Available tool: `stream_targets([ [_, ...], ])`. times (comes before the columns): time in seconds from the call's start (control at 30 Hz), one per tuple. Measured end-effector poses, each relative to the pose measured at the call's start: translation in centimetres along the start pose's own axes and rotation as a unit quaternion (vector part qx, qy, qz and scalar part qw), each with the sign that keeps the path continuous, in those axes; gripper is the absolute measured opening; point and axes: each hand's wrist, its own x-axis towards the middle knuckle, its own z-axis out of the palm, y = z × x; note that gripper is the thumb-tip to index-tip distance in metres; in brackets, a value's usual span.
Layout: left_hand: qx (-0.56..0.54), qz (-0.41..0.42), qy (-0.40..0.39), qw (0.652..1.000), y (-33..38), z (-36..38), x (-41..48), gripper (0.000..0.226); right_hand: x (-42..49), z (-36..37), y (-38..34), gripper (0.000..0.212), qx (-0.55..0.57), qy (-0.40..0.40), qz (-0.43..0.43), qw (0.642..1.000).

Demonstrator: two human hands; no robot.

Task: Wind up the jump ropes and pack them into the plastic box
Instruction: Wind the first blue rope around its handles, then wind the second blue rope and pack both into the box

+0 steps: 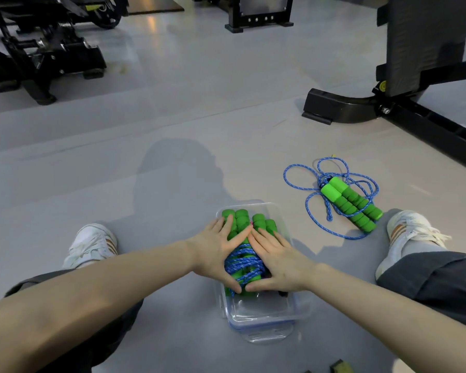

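Observation:
A clear plastic box (264, 316) stands on the grey floor between my legs. Inside it lie wound jump ropes (242, 261), green foam handles wrapped in blue cord. My left hand (217, 251) and my right hand (275, 261) press flat on top of the bundles, fingers straight, fingertips nearly meeting. To the right on the floor lies another jump rope (347, 200), its green handles side by side and its blue cord loose in loops around them.
My shoes sit on either side, left shoe (92, 244) and right shoe (409, 232). A black bench frame (366, 106) stands at the back right, black gym machines (43, 57) at the back left. Small dark objects (339, 367) lie at the bottom edge.

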Motion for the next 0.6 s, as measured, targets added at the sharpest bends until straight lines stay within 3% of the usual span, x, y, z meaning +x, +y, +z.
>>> stream_targets([
  [0.1,0.036,-0.013,-0.006,0.999,0.7,-0.2,0.4,0.125,0.0,-0.2,-0.2,0.127,-0.040,0.004,-0.004,0.999],
  [0.3,0.073,-0.064,-0.039,0.994,1.8,-0.6,0.9,0.131,-0.1,-1.1,0.4,0.130,0.006,-0.041,-0.007,0.999],
  [0.4,0.092,-0.073,-0.047,0.992,1.7,-0.8,0.8,0.131,-0.2,-2.3,0.7,0.117,0.001,-0.039,-0.018,0.999],
  [0.5,0.107,-0.069,-0.045,0.991,1.7,-1.5,0.5,0.128,-0.1,-3.7,1.3,0.097,0.011,0.012,-0.029,0.999],
  [0.6,0.097,-0.054,0.003,0.994,2.0,-3.3,0.7,0.117,-0.1,-4.6,2.1,0.085,0.052,0.058,-0.021,0.997],
])
